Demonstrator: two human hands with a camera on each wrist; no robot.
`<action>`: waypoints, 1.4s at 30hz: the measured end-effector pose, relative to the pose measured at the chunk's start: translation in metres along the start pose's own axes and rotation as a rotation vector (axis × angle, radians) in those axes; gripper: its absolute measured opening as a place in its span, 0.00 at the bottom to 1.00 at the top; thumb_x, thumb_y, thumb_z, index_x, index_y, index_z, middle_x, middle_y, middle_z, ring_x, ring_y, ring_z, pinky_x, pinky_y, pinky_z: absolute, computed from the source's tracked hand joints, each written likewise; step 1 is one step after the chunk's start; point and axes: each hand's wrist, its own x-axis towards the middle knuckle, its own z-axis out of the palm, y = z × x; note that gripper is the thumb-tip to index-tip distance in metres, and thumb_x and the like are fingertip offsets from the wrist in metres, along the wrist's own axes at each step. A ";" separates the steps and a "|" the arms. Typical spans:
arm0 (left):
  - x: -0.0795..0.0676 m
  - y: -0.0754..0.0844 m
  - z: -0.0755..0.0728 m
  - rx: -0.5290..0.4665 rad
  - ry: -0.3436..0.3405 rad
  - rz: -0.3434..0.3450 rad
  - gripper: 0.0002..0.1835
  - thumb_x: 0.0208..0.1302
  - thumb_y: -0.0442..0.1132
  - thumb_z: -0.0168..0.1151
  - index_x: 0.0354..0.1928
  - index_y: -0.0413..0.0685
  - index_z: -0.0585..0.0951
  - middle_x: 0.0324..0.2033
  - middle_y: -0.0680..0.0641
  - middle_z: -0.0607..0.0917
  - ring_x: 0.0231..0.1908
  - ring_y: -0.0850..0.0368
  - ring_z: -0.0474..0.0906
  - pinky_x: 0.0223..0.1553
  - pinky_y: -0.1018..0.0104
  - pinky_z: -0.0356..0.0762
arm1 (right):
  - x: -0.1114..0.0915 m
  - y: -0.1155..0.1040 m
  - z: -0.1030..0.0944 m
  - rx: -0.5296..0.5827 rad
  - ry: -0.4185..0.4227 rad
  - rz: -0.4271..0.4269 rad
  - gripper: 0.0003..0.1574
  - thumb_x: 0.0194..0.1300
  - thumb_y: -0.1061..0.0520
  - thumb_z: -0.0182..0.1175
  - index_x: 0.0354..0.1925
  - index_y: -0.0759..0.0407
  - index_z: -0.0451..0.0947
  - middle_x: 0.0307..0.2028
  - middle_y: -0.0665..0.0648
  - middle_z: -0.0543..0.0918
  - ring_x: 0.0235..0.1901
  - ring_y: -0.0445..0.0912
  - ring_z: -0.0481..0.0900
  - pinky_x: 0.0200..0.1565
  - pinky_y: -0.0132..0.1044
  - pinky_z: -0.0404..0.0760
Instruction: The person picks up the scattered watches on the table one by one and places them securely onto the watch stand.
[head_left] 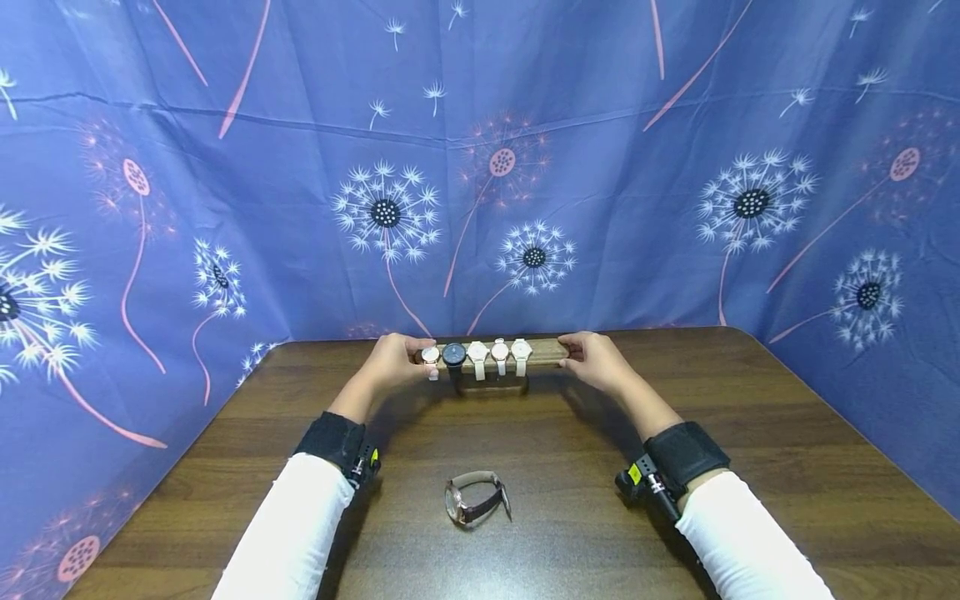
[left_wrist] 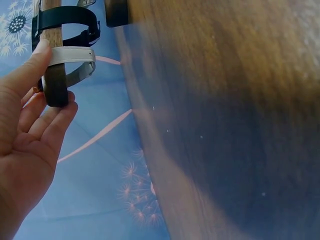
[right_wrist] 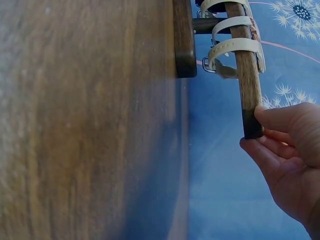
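A wooden watch stand has a horizontal bar [head_left: 546,353] with several watches strapped around it in a row. My left hand [head_left: 393,360] grips the bar's left end, its thumb right at the white strap [left_wrist: 75,54] of the outermost watch. Beside that sits a black watch [head_left: 453,355], followed by pale-strapped ones. At the other end my right hand [head_left: 596,360] pinches the bar's dark tip [right_wrist: 252,122] between thumb and fingers. The stand's dark base [head_left: 491,385] shows below the bar. Nearer me, a watch with a dark strap [head_left: 483,507] lies on its side, its strap in a loop.
The brown wooden table [head_left: 570,533] carries the stand near its back edge. Behind and around it hangs a blue cloth [head_left: 615,275] with dandelion prints. Each wrist wears a black band [head_left: 686,458] with a small camera.
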 end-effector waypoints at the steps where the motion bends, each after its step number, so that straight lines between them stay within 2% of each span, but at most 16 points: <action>1: 0.000 0.000 0.001 -0.006 -0.001 -0.005 0.26 0.42 0.41 0.72 0.49 0.49 0.79 0.17 0.55 0.77 0.20 0.63 0.68 0.20 0.69 0.69 | 0.000 0.000 0.001 -0.004 0.003 -0.004 0.25 0.55 0.63 0.60 0.52 0.70 0.70 0.45 0.66 0.75 0.43 0.54 0.77 0.42 0.40 0.77; 9: -0.001 -0.005 0.003 -0.102 -0.025 -0.025 0.30 0.43 0.39 0.71 0.52 0.44 0.76 0.19 0.52 0.77 0.22 0.61 0.70 0.20 0.69 0.70 | -0.002 -0.001 0.000 -0.024 -0.014 0.012 0.27 0.56 0.61 0.59 0.54 0.69 0.68 0.47 0.66 0.73 0.45 0.54 0.75 0.43 0.42 0.77; 15: -0.003 -0.001 -0.007 -0.074 -0.038 0.010 0.36 0.42 0.41 0.72 0.57 0.44 0.70 0.28 0.51 0.83 0.30 0.61 0.78 0.33 0.66 0.76 | -0.001 -0.015 -0.008 -0.122 0.029 -0.108 0.30 0.53 0.58 0.63 0.54 0.68 0.68 0.51 0.65 0.71 0.52 0.57 0.67 0.52 0.49 0.67; 20: -0.010 0.009 -0.022 -0.052 -0.021 0.027 0.29 0.45 0.44 0.70 0.51 0.43 0.76 0.38 0.46 0.83 0.40 0.55 0.78 0.45 0.60 0.74 | -0.009 -0.036 -0.012 -0.111 0.039 -0.194 0.28 0.52 0.57 0.63 0.51 0.65 0.71 0.51 0.62 0.72 0.52 0.55 0.67 0.54 0.49 0.65; 25: -0.025 0.019 -0.032 -0.051 -0.022 0.064 0.22 0.49 0.44 0.67 0.46 0.41 0.78 0.36 0.44 0.83 0.38 0.54 0.79 0.45 0.58 0.73 | -0.021 -0.056 -0.016 -0.088 0.016 -0.253 0.28 0.52 0.55 0.64 0.51 0.64 0.72 0.50 0.59 0.73 0.49 0.52 0.70 0.51 0.47 0.69; 33: -0.054 0.031 -0.031 -0.086 -0.016 0.089 0.18 0.51 0.45 0.65 0.43 0.43 0.80 0.38 0.44 0.83 0.36 0.59 0.80 0.42 0.62 0.76 | -0.040 -0.083 -0.013 -0.104 -0.066 -0.386 0.27 0.51 0.53 0.65 0.49 0.62 0.73 0.49 0.58 0.74 0.51 0.50 0.69 0.53 0.45 0.69; 36: -0.062 0.032 -0.029 -0.122 -0.013 0.087 0.18 0.52 0.45 0.65 0.42 0.43 0.80 0.37 0.45 0.83 0.35 0.60 0.80 0.40 0.63 0.77 | -0.045 -0.091 -0.008 -0.085 -0.134 -0.435 0.28 0.50 0.54 0.66 0.49 0.62 0.73 0.48 0.57 0.75 0.50 0.49 0.70 0.49 0.41 0.73; 39: -0.066 0.033 -0.027 -0.143 -0.011 0.080 0.17 0.52 0.45 0.65 0.42 0.43 0.80 0.36 0.47 0.83 0.35 0.60 0.80 0.39 0.63 0.77 | -0.049 -0.101 -0.002 -0.065 -0.220 -0.443 0.30 0.49 0.52 0.66 0.51 0.59 0.71 0.47 0.54 0.75 0.46 0.46 0.72 0.44 0.35 0.76; 42: -0.066 0.035 -0.026 -0.138 -0.009 0.084 0.17 0.52 0.44 0.64 0.42 0.44 0.80 0.37 0.49 0.83 0.35 0.60 0.80 0.40 0.64 0.77 | -0.054 -0.112 0.005 -0.093 -0.305 -0.446 0.34 0.49 0.49 0.66 0.54 0.57 0.70 0.50 0.51 0.73 0.48 0.43 0.71 0.48 0.35 0.72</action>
